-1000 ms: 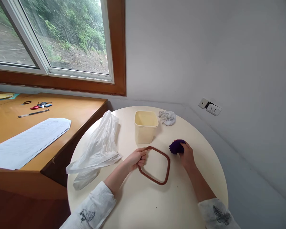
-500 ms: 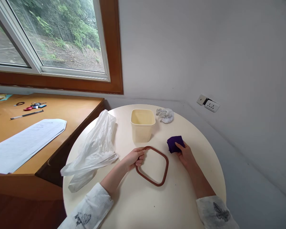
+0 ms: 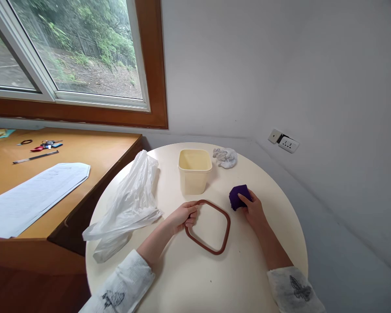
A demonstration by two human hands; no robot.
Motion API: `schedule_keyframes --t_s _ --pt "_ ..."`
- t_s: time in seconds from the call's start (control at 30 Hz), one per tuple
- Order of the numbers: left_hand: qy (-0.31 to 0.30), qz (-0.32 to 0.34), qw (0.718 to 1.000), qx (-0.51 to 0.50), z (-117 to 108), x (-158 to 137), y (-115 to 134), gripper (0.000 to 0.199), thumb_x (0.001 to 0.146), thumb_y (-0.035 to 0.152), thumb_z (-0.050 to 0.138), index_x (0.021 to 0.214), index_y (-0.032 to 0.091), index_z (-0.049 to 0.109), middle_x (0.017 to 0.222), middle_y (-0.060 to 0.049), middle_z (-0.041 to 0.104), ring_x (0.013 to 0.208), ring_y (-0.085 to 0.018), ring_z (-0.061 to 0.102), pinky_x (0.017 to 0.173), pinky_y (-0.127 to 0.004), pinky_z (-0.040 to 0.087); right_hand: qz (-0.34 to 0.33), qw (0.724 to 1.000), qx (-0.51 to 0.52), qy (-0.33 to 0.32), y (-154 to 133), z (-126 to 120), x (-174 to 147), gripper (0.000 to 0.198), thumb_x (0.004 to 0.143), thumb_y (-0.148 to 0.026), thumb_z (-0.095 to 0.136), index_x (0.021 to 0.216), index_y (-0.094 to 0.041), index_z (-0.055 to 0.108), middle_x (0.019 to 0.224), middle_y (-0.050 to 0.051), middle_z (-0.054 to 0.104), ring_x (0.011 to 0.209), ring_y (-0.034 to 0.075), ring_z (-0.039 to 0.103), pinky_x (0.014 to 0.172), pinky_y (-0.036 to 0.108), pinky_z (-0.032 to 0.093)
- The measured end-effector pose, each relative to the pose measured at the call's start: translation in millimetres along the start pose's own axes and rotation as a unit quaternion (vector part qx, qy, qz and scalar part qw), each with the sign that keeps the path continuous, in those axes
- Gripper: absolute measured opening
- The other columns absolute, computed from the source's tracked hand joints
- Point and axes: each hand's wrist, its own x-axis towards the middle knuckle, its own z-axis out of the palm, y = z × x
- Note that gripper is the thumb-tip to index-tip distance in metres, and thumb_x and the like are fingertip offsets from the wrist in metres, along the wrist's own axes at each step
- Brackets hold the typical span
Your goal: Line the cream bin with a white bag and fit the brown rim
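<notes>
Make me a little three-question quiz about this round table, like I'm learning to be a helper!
1. True or false: the left hand grips the brown square-shaped ring.
2. What does the right hand touch?
A. the small purple cloth
B. the crumpled white plastic bag
C. the crumpled grey rag
3. Fill in: the cream square plastic tub stands ____ way up, with its opening at the top.

Key:
1. True.
2. A.
3. The right way up (upright).
</notes>
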Motion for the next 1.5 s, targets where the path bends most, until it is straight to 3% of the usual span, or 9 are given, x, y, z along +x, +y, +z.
schedule_keyframes --t_s 0.13,0.2,0.37,0.63,0.8,0.83,0.9,1.03,1.5 --pt "-0.002 -0.002 1.0 0.001 0.0 -0.1 0.0 0.03 0.079 0.029 0.055 0.106 0.017 0.05 0.054 0.009 0.022 0.039 -0.002 0.019 0.039 -0.016 0.011 0.01 0.998 -0.065 0.027 -10.1 -2.6 -3.5 0.052 0.059 -0.039 0.072 0.106 -0.021 0.06 0.086 0.003 0.065 0.069 0.02 0.061 0.049 0.029 0.049" --pt "-0.002 -0.002 1.0 0.001 0.4 -0.3 0.2 0.029 0.08 0.029 0.055 0.106 0.016 0.05 0.054 0.009 0.022 0.039 -0.002 0.019 0.039 -0.016 0.011 -0.023 0.986 -0.156 0.054 -14.7 -8.7 -3.0 0.047 0.063 -0.044 0.067 0.103 -0.021 0.062 0.09 0.005 0.065 0.074 0.022 0.061 0.054 0.031 0.049" --pt "-0.001 0.001 1.0 0.0 1.5 -0.2 -0.3 0.028 0.08 0.028 0.054 0.105 0.017 0.05 0.054 0.009 0.023 0.039 -0.002 0.02 0.039 -0.016 0.011 -0.154 0.894 -0.413 0.079 -18.0 -29.2 3.4 0.042 0.072 -0.046 0.054 0.106 -0.024 0.061 0.109 0.006 0.06 0.097 0.025 0.054 0.08 0.038 0.044" --pt "0.001 0.01 1.0 -0.002 2.5 -0.8 -0.8 0.027 0.08 0.031 0.054 0.104 0.018 0.05 0.053 0.009 0.025 0.039 -0.002 0.02 0.038 -0.016 0.011 -0.137 0.816 -0.553 0.097 -7.7 -55.6 12.3 0.054 0.074 -0.038 0.049 0.126 -0.025 0.043 0.093 0.008 0.062 0.08 0.024 0.057 0.068 0.036 0.042" --pt "0.011 0.016 1.0 -0.006 4.2 -1.0 -0.1 0.025 0.081 0.037 0.053 0.098 0.019 0.05 0.051 0.009 0.026 0.037 -0.002 0.019 0.037 -0.016 0.009 -0.221 0.713 -0.642 0.175 -13.1 -49.2 7.9 0.049 0.073 -0.027 0.046 0.122 -0.018 0.045 0.104 0.013 0.056 0.099 0.031 0.049 0.082 0.046 0.034" --pt "0.014 0.018 1.0 -0.007 4.3 -1.0 0.1 0.025 0.081 0.038 0.053 0.097 0.019 0.05 0.051 0.009 0.026 0.037 -0.002 0.018 0.037 -0.016 0.009 -0.243 0.708 -0.64 0.174 -14.2 -45.8 6.3 0.046 0.074 -0.026 0.044 0.119 -0.017 0.047 0.101 0.013 0.055 0.098 0.03 0.048 0.081 0.044 0.035" --pt "0.019 0.019 1.0 -0.012 4.1 -1.0 0.7 0.027 0.082 0.041 0.05 0.097 0.019 0.05 0.05 0.009 0.026 0.037 -0.002 0.018 0.036 -0.016 0.009 -0.261 0.723 -0.625 0.133 -14.3 -39.8 3.5 0.038 0.077 -0.026 0.039 0.113 -0.017 0.05 0.091 0.01 0.056 0.088 0.026 0.051 0.076 0.038 0.038" --pt "0.026 0.021 0.999 -0.02 3.1 -0.4 1.8 0.029 0.083 0.041 0.047 0.102 0.019 0.05 0.049 0.01 0.026 0.036 -0.003 0.018 0.036 -0.016 0.009 -0.221 0.749 -0.623 0.044 -4.9 -37.9 3.5 0.029 0.078 -0.03 0.039 0.101 -0.022 0.056 0.089 0.006 0.057 0.082 0.023 0.053 0.069 0.035 0.04" --pt "0.04 0.02 0.999 -0.03 4.7 -0.8 3.6 0.022 0.084 0.038 0.043 0.091 0.019 0.05 0.047 0.009 0.026 0.036 -0.003 0.016 0.035 -0.017 0.008 -0.157 0.725 -0.665 0.084 4.7 -49.7 9.2 0.035 0.076 -0.034 0.04 0.103 -0.022 0.058 0.104 0.014 0.054 0.096 0.033 0.048 0.068 0.043 0.04"
